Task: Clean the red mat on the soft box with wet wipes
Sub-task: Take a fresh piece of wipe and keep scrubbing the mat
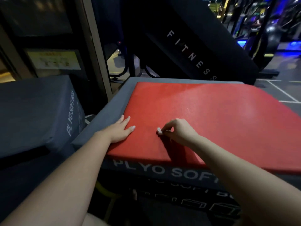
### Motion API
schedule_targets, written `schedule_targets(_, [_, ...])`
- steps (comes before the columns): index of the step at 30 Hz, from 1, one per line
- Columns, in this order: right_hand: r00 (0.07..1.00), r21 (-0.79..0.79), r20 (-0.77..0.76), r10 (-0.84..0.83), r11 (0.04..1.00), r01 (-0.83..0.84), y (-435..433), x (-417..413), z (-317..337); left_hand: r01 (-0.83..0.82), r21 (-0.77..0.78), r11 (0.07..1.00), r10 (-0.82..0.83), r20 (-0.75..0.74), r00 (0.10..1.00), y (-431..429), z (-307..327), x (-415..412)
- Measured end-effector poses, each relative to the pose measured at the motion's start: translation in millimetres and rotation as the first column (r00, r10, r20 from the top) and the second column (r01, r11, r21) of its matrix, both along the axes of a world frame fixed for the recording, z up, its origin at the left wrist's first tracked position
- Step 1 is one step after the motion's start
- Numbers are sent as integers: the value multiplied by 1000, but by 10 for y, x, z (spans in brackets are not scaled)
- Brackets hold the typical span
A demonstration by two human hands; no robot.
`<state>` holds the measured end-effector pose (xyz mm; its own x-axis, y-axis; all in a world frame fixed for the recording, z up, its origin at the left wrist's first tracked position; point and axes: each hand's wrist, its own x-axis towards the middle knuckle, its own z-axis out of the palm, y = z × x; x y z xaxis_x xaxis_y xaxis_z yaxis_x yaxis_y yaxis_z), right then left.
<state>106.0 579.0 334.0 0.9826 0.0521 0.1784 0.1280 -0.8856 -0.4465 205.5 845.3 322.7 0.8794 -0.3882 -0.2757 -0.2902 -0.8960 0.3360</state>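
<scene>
In the head view, a red rectangular padded mat (211,119) is seen lying flat on top of a grey vinyl soft box (104,115) printed with "PLYO SOFT" on its near side; a strip of grey is left bare along the box's left and far edges.

The left hand (119,130) is laid palm-down on the near-left corner of the mat, its fingers (128,119) straight and slightly spread, apparently to steady the mat. The right hand (177,132) is held just to the right of it, and its fingers (167,126) are curled and pinched together on a small crumpled white wet wipe (159,130), which is pressed against the red surface near the near-left part of the mat.

The mat's long axis can be judged to run left to right across the box. Nearly all of its surface lies to the far side and to the right of the pinched wipe, so the coming strokes would have to be carried away from the body and rightward. The right hand is the nearer one to that area and is the one that carries the wipe.

A second grey soft box (37,111) is seen to the left, and a black padded panel marked "FITNESS" (195,51) is seen beyond the far edge.
</scene>
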Motion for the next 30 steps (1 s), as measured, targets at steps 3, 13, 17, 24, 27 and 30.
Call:
schedule_targets(3, [993, -27, -49, 111, 993, -113, 75, -204, 98, -7, -1, 1000, 7, 10, 1000, 66, -19, -159])
schedule_targets(13, [973, 97, -142, 185, 980, -172, 280, -701, 232, -47, 14, 999, 47, 15, 999, 134, 140, -500])
schedule_targets(17, [994, 25, -91, 66, 998, -64, 246, -644, 122, -49, 8, 999, 49, 16, 999, 140, 167, -497])
schedule_targets(24, [923, -24, -130, 363, 929, -369, 494, -586, 132, -19, 0, 1000, 19, 10, 1000, 262, 161, -304])
schedule_targets(27, [918, 0, -103, 382, 923, -384, 555, -451, 65, -27, -15, 1000, 27, -24, 999, 303, 120, -173])
schedule_targets(30, [953, -22, -6, 301, 953, -301, 539, -221, -44, -39, -47, 998, 39, -12, 999, 282, 40, -45])
